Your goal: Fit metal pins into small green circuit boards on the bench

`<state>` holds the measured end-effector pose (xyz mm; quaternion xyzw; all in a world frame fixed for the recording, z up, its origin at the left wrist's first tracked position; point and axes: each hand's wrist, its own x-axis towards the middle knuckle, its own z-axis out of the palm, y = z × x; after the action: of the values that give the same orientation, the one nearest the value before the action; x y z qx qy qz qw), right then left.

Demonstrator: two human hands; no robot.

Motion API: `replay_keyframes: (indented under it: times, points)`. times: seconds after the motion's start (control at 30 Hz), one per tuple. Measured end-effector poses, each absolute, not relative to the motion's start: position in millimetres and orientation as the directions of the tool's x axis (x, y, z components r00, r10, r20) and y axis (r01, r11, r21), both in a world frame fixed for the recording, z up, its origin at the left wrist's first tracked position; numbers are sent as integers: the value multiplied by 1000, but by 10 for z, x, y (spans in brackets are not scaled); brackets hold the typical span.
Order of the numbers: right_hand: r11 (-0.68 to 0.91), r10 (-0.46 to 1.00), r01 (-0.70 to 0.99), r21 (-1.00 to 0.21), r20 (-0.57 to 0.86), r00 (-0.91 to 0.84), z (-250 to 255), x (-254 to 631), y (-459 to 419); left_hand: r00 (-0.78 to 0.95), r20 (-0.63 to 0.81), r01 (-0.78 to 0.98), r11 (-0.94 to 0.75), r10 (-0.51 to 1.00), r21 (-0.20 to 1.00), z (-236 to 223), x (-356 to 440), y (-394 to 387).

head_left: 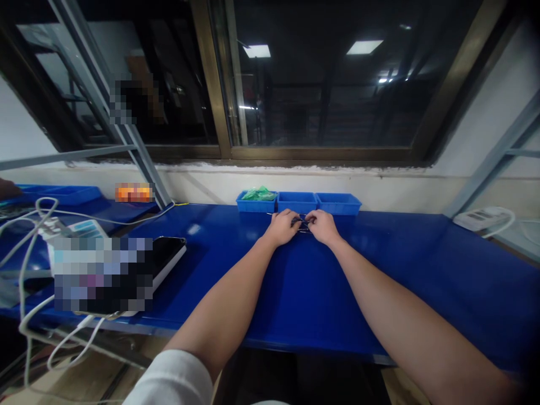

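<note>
Three blue bins (297, 202), green packet (259, 194) in leftmost

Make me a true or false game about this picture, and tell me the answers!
1. The left hand and the right hand both touch a small wiry thing. True.
2. The table is red. False: the table is blue.
3. There are three blue bins behind the hands. True.
4. The green bag is in the bin furthest right. False: the green bag is in the bin furthest left.
</note>
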<state>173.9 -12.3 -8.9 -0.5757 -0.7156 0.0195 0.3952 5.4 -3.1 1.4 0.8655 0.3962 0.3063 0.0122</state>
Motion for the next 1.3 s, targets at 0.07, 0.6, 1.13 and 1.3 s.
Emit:
replay_keyframes:
  times: [0.07, 0.6, 1.13, 1.3]
  points:
    - [406, 811, 777, -482, 582, -63, -75, 1705, -139, 516, 541, 659, -711, 665, 245, 20, 52, -27]
    - [493, 833, 519, -699, 552, -47, -62, 1665, -144, 399, 581, 720, -635, 709, 280, 59, 62, -16]
    - [371, 924, 77, -925, 376, 67, -49, 1698, -97, 406, 596, 702, -654, 693, 282, 87, 34, -5]
    - [375, 907, 14, -927, 370, 203, -23, 1763, -80, 381, 623, 690, -658, 683, 300, 83, 44, -34]
